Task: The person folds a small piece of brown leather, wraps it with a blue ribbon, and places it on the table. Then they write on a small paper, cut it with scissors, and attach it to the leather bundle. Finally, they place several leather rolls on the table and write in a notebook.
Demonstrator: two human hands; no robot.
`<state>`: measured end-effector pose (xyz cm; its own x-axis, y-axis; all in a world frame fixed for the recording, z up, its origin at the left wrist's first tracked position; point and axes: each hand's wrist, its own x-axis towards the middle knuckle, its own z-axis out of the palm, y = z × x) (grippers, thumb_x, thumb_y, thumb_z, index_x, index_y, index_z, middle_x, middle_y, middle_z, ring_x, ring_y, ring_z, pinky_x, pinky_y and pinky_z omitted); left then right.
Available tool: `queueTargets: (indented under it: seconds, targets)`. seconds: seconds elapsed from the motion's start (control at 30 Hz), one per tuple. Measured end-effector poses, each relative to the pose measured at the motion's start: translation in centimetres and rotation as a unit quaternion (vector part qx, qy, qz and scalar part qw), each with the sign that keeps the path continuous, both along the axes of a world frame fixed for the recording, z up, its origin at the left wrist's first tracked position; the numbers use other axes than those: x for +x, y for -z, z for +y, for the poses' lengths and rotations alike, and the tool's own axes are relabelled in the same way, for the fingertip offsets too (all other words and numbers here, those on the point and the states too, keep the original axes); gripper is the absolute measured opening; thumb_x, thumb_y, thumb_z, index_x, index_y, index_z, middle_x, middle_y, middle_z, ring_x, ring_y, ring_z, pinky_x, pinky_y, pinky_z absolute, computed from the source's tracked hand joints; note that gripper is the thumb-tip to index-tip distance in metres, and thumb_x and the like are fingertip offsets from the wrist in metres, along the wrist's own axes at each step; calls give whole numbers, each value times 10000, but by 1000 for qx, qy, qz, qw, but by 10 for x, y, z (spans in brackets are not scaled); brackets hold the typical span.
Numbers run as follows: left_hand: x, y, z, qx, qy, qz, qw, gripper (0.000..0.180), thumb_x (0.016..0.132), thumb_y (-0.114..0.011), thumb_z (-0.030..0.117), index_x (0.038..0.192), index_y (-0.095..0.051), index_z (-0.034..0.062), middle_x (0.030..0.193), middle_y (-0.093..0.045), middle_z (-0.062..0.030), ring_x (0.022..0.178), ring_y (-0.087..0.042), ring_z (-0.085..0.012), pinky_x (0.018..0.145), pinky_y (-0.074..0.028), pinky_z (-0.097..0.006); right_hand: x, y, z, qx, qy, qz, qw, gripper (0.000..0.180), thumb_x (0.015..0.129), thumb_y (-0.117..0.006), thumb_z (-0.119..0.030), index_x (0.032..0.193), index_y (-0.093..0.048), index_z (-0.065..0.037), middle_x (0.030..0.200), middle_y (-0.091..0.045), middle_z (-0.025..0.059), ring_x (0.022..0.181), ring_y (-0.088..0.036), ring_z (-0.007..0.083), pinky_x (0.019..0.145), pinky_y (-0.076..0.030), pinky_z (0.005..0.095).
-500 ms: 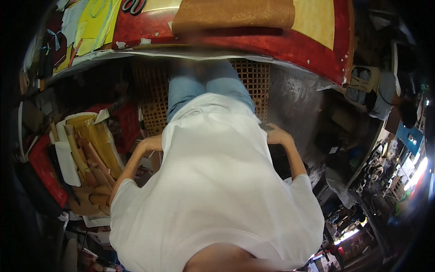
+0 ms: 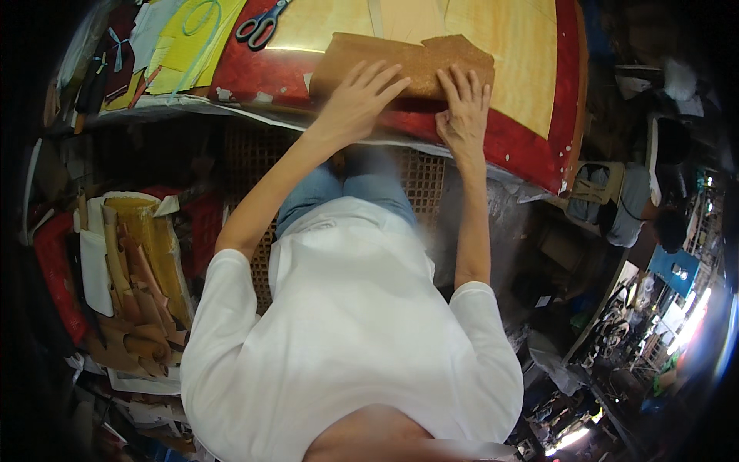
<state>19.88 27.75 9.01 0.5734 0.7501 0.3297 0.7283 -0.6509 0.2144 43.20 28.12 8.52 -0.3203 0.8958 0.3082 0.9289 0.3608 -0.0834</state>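
Note:
On the red and yellow tabletop (image 2: 523, 85) lies a brown sheet that looks like leather (image 2: 412, 61), its near edge curled along the table's front. My left hand (image 2: 362, 100) rests on the sheet's left part, fingers spread and stretched forward. Over its right end, my right hand (image 2: 465, 108) lies with the fingers extended and the thumb out to the side. Beyond the sheet is a pale tan pattern-like piece (image 2: 412, 19), partly covered by it. Scissors with dark grey handles (image 2: 260, 29) lie to the left of the sheet.
Yellow sheets (image 2: 192, 46) and a light-blue cord are at the table's left. Below, rolled material pieces (image 2: 142, 269) fill a container beside a red crate (image 2: 58, 269). A person (image 2: 639, 204) sits at the far right near a beige chair (image 2: 596, 185).
Both my hands have come up from beside my waist onto the brown sheet. The table shows more fully in view, with the scissors and the pale tan piece now visible.

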Motion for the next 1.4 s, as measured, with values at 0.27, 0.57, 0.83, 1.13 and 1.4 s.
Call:
queueTargets:
  seconds: [0.27, 0.57, 0.83, 1.13, 1.4]
  targets:
    - [-13, 29, 44, -3, 47, -81, 996, 403, 830, -521, 18, 1221, -610, 57, 1155, -670, -130, 1051, -654, -278, 884, -540, -366, 16, 14, 17, -16, -31, 16, 999, 467, 766, -658, -29, 1209, -625, -173, 1190, -636, 29, 1162, -563, 227, 1121, -302, 493]
    - [-21, -47, 104, -60, -20, -3, 998, 425, 855, -531, 16, 1258, -604, 127, 1072, -687, -157, 961, -674, -313, 841, -545, -405, 25, -53, 100, -84, -22, 96, 992, 330, 807, -662, -68, 1134, -680, -108, 1040, -694, 99, 942, -645, 299, 927, -472, 364]
    - [-14, 7, 81, 153, 5, 11, 988, 448, 853, -554, 94, 1299, -594, 112, 1277, -622, -83, 1179, -592, -249, 1017, -475, -364, 25, -23, 93, 119, -81, 10, 990, 379, 760, -663, -26, 1102, -707, -184, 1175, -665, -14, 1124, -594, 194, 1032, -387, 410]
    - [-1, 43, 25, 30, 46, -56, 997, 545, 883, -641, 365, 1324, -533, 63, 1341, -548, -113, 1259, -493, -285, 1081, -377, -425, 11, 23, 18, -20, -72, 113, 991, 469, 781, -687, -201, 1246, -638, -175, 1367, -542, 88, 1301, -455, 315, 1132, -297, 479]
    - [-19, 39, -10, 27, 17, -76, 997, 429, 883, -663, 278, 1244, -596, 55, 1290, -584, -96, 1234, -530, -270, 1087, -378, -418, 15, 10, -4, 13, 153, 356, 922, 341, 907, -674, -249, 1171, -657, -34, 1203, -647, 146, 1113, -611, 290, 966, -458, 389]
